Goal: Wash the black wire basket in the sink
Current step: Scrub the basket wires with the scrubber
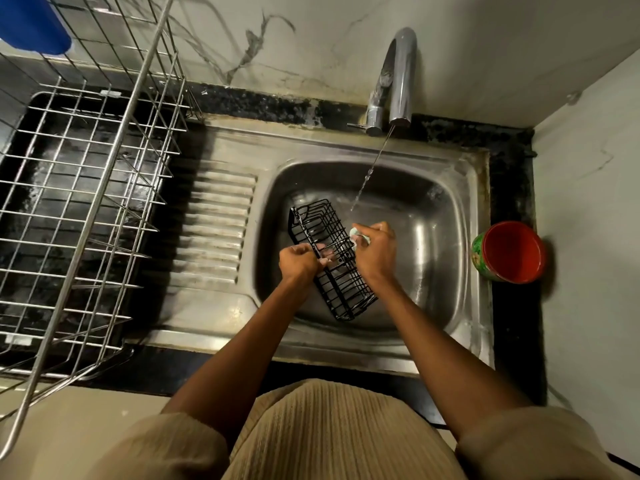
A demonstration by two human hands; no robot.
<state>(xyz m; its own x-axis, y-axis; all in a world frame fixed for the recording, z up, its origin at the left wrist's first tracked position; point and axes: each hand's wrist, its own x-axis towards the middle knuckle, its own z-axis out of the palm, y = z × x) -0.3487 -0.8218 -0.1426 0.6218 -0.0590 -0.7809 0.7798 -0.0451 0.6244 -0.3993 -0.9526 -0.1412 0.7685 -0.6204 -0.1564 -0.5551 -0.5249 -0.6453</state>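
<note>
The black wire basket (320, 233) is held tilted over the steel sink (460, 216), its long side running from upper left to lower right. My left hand (298, 261) grips the basket's left rim, fingers curled through the wires. On the basket's right side, my right hand (375, 252) pinches a small pale scrub pad (356, 234) against the wires. A thin stream of water falls from the chrome tap (398, 77) and lands in the sink just beyond the basket.
A large steel dish rack (86, 188) stands on the dark counter at the left. The ribbed drainboard (214, 230) lies between rack and basin. A red cup with a green outside (512, 252) sits on the right ledge. A blue container (31, 22) shows at top left.
</note>
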